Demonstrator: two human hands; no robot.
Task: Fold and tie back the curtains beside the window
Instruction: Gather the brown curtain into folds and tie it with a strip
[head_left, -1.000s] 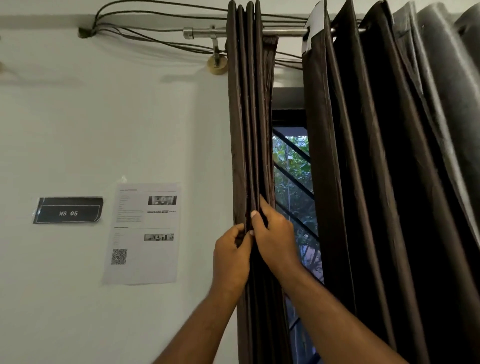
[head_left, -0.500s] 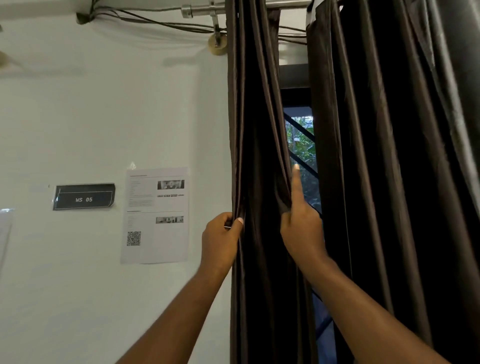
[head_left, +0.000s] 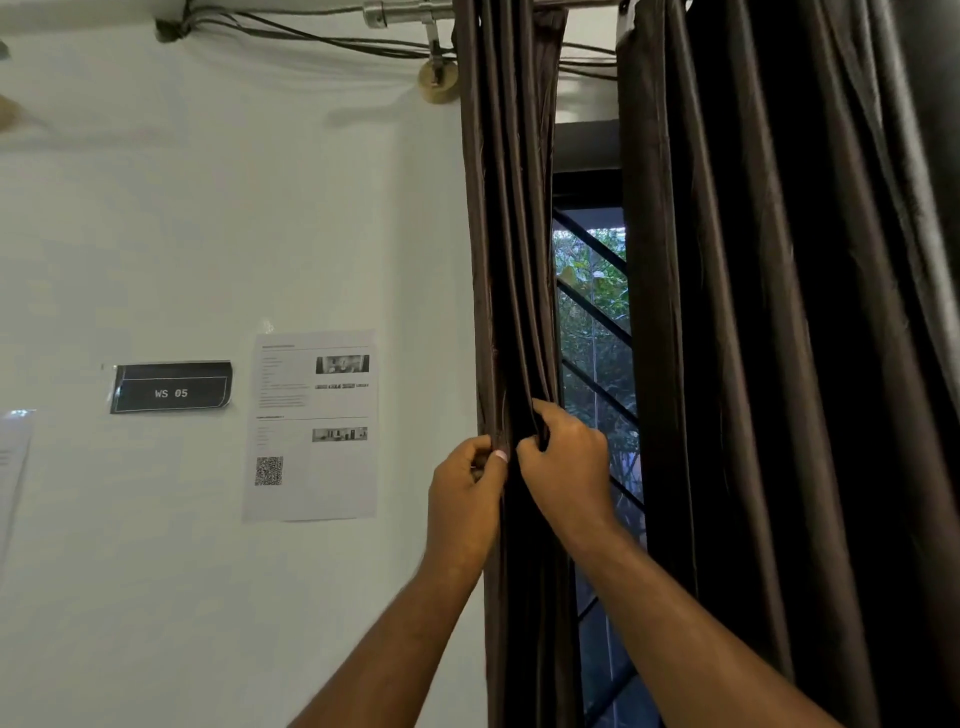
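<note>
Head view: gathered brown curtain (head_left: 511, 260) hangs from rod (head_left: 405, 11) at 12 o'clock, pleats stacked narrow, running down through centre. Left hand (head_left: 465, 499) just below centre, fingers curled, pinching pleats' left edge. Right hand (head_left: 563, 467) just beside it at 3 o'clock, fingers curled round pleats' right side. Barred window (head_left: 595, 322) right of the pleats, second curtain (head_left: 779, 364) at 3 o'clock, hanging loose. WS 05 sign (head_left: 171, 387) and printed sheet (head_left: 311, 426) on wall at 9 o'clock

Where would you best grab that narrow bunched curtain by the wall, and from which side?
Grip the narrow curtain round its gathered pleats, at the height where the left hand and right hand pinch it. The folds hang stacked in one slim vertical column, so come from the front, probably reaching in through the window gap on its right.
</note>
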